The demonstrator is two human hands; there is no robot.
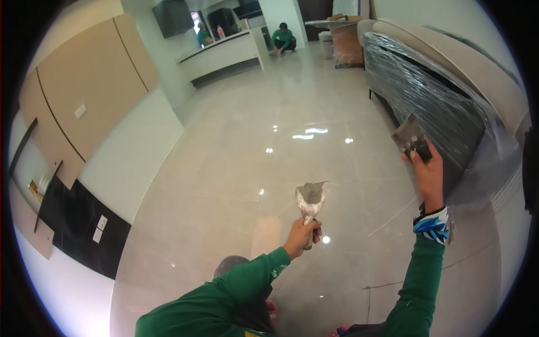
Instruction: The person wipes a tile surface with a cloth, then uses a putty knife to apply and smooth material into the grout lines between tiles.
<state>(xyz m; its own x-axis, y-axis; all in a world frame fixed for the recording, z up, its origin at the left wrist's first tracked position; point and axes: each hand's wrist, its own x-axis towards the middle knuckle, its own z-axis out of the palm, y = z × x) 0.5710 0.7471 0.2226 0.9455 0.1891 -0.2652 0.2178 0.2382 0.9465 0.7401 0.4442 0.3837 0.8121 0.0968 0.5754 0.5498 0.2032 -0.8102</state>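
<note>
In the head view, a small trowel [310, 201] is held up in the left hand [302, 233], near the middle of the picture. The fingers of that hand are closed tight around the handle. The flat blade is pointed up toward 12 o'clock, and a lump of grey paste is carried on it.

A flat scraper [412, 139] is held in the right hand [428, 171], out at about 2 o'clock from the trowel. It is pinched between the thumb and the fingers, so these fingers are closed too. The two tools are kept well apart. The scraper is held just beside a big dark sofa [432, 95] that is wrapped in clear plastic.

A shiny tiled floor [241, 163] is seen under both hands. A round grey thing [230, 263] is seen at 7 o'clock from the left hand; what it is cannot be told. A white counter [222, 53] is seen far off at 11 o'clock, and two people in green are seen by it.

The grey paste could slip off if the trowel is tipped, and the clean floor would be made dirty. The plastic could be cut or smeared if the scraper is pushed against it.
</note>
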